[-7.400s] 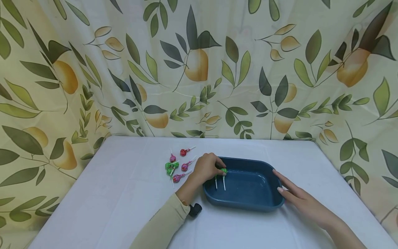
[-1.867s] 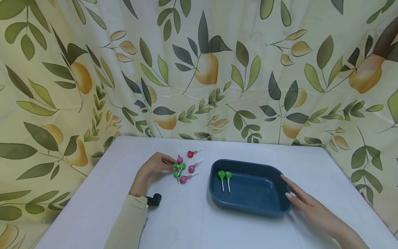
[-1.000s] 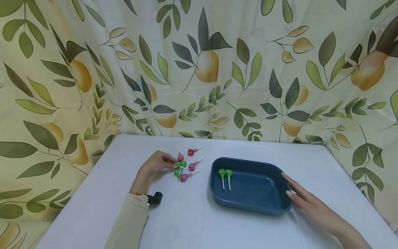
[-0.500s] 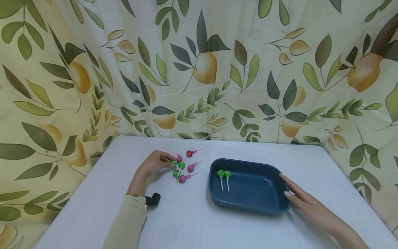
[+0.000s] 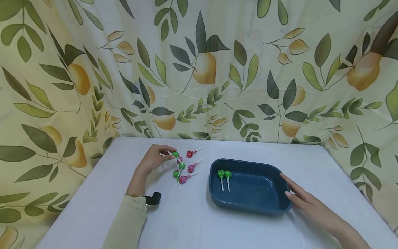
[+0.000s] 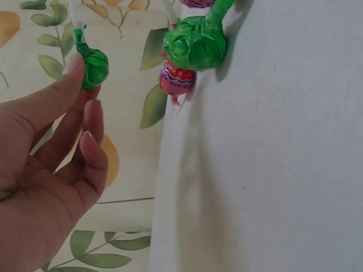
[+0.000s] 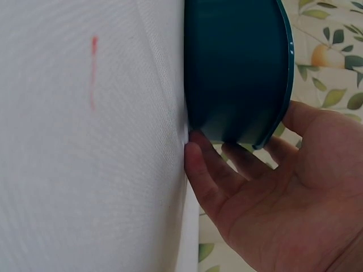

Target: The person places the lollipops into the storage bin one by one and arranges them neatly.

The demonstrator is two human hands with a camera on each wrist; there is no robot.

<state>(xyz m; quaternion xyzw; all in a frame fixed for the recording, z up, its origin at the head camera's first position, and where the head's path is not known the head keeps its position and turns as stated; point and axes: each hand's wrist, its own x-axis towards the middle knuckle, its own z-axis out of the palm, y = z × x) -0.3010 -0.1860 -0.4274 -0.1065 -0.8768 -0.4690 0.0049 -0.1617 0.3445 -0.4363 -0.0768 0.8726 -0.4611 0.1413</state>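
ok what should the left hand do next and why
Probably carry the pinched green lollipop over to the blue tray: the left hand holds it clear of the table, two green lollipops lie side by side inside, and the right hand touches the tray's right end.

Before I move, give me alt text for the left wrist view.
The left hand pinches a green lollipop by its wrapped head. To the right, another green lollipop partly hides a pink-and-red lollipop; white table fills the right side.

My left sleeve (image 5: 124, 219) is plain beige. Stubby black unit (image 5: 153, 199) at my cuff (image 5: 136, 199), small silvery bit (image 5: 146, 208) below.
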